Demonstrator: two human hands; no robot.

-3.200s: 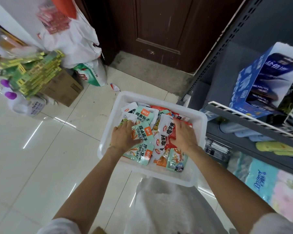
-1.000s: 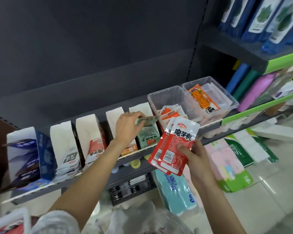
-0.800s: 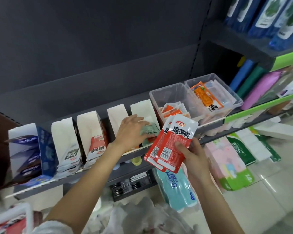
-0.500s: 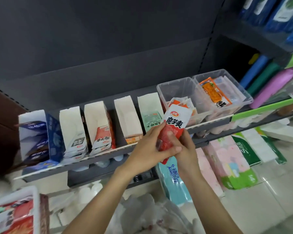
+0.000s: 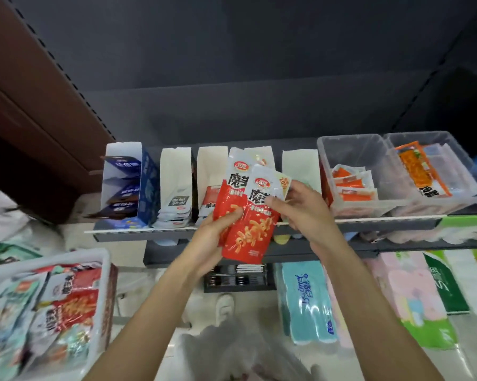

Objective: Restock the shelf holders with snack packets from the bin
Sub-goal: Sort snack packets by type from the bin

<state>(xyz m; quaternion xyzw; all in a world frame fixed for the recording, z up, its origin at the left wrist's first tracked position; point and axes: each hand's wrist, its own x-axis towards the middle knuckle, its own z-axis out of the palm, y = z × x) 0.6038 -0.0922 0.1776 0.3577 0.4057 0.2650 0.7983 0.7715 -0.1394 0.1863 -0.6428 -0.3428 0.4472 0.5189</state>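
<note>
Bin [image 5: 105, 273] at lower left, cut off by frame edge, packets inside blurred. Left hand [image 5: 212, 237] grips red snack packets [image 5: 248, 221] from below; right hand [image 5: 303, 210] pinches their upper edge. Packets hang before shelf edge [image 5: 369, 220], hiding middle holders [image 5: 176, 171]. Clear tubs [image 5: 352, 149] at right, free room inside.

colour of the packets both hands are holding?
Red packets with white tops; head view.
</note>
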